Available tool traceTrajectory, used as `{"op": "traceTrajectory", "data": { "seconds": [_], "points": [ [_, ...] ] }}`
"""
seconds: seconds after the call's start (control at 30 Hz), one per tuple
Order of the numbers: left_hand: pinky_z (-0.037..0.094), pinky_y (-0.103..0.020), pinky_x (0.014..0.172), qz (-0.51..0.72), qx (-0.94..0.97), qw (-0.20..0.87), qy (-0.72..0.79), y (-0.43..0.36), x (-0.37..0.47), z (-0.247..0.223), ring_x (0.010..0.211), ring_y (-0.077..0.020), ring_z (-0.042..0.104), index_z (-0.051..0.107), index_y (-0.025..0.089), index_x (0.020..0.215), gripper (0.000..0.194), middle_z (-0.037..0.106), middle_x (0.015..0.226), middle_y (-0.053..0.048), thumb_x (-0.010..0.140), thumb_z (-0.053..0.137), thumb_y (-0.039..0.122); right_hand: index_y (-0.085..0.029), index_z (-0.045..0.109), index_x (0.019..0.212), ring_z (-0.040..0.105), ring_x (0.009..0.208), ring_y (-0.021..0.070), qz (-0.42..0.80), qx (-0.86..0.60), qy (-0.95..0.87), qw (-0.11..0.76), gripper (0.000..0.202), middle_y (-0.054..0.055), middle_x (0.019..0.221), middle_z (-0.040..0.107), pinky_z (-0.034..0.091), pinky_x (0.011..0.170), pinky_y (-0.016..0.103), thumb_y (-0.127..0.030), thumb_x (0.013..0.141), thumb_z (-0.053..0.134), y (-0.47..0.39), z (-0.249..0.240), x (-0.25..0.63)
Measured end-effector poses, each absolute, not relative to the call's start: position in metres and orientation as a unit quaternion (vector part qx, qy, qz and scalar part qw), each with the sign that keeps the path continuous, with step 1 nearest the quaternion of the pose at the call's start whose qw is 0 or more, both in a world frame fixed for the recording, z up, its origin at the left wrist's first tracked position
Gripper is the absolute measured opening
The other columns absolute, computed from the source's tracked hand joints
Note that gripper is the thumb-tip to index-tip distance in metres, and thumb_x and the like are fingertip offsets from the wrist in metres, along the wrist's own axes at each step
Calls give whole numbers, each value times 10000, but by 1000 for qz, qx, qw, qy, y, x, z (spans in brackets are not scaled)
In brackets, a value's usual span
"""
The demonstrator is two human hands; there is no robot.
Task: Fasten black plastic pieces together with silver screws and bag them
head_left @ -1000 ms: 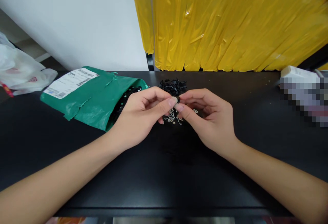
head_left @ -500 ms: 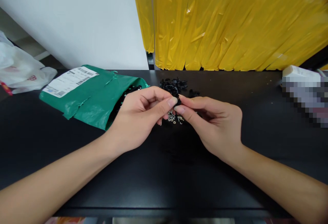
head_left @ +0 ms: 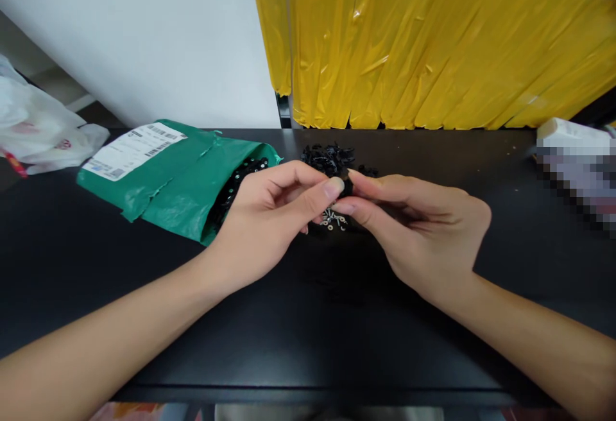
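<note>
Between my fingertips is a small black part (head_left: 346, 185), mostly covered, so its exact kind does not show. My left hand (head_left: 283, 215) is closed, thumb and fingers pinching the part from the left. From the right, the thumb and index finger of my right hand (head_left: 414, 228) pinch the same part. Just below the fingertips lie several small metal screws and washers (head_left: 333, 219) on the black table (head_left: 308, 331). Behind the hands sits a pile of small black pieces (head_left: 327, 156), with a few more pieces (head_left: 368, 171) to its right.
A green mailing bag (head_left: 187, 171) with a white label lies at the left, its mouth showing many black parts (head_left: 240, 180). White plastic bags (head_left: 43, 126) stand at far left. Yellow plastic sheeting (head_left: 409, 42) hangs behind the table. A white object (head_left: 568, 135), partly blurred, is at far right.
Both hands have shifted slightly to the right with the black part between them. My right wrist has turned a little, and the view has moved slightly.
</note>
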State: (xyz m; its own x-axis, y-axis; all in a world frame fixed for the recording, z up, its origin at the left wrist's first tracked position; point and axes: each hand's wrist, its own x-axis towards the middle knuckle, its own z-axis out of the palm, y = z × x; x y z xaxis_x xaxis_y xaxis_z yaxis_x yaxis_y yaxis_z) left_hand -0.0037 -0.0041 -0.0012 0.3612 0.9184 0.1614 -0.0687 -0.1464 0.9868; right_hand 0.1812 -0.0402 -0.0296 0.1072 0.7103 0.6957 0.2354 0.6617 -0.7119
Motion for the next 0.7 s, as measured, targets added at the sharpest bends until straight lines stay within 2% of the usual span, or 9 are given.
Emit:
{"op": "traceTrajectory", "data": {
  "seconds": [0.1, 0.33, 0.5, 0.7],
  "points": [
    [495, -213, 538, 443, 648, 512, 347, -5, -4, 1, 599, -107, 588, 766, 198, 752, 326, 677, 669, 8, 901, 915, 447, -372, 882, 1112, 862, 810, 206, 169, -359, -663, 636, 324, -45, 969, 896, 755, 748, 357, -153, 878, 933, -40, -28, 182],
    [457, -246, 538, 456, 705, 418, 348, -9, -4, 7, 573, -107, 564, 735, 196, 714, 330, 669, 644, 17, 930, 894, 389, -373, 883, 1098, 857, 789, 209, 155, -359, -686, 613, 274, -39, 970, 896, 748, 726, 366, -168, 917, 901, -43, -27, 184],
    [471, -220, 559, 465, 706, 423, 327, -8, -5, 7, 596, -97, 581, 753, 207, 729, 253, 668, 631, 32, 940, 877, 270, -369, 878, 1096, 843, 770, 195, 139, -350, -694, 614, 255, -40, 940, 893, 732, 709, 358, -178, 928, 895, -45, -27, 184],
    [501, -204, 534, 423, 668, 513, 334, -1, -10, 7, 592, -99, 587, 823, 210, 775, 201, 741, 705, 2, 853, 966, 326, -322, 873, 1014, 807, 712, 161, 120, -339, -710, 605, 167, -34, 902, 883, 714, 655, 316, -180, 929, 895, -42, -29, 184]
  ]
}}
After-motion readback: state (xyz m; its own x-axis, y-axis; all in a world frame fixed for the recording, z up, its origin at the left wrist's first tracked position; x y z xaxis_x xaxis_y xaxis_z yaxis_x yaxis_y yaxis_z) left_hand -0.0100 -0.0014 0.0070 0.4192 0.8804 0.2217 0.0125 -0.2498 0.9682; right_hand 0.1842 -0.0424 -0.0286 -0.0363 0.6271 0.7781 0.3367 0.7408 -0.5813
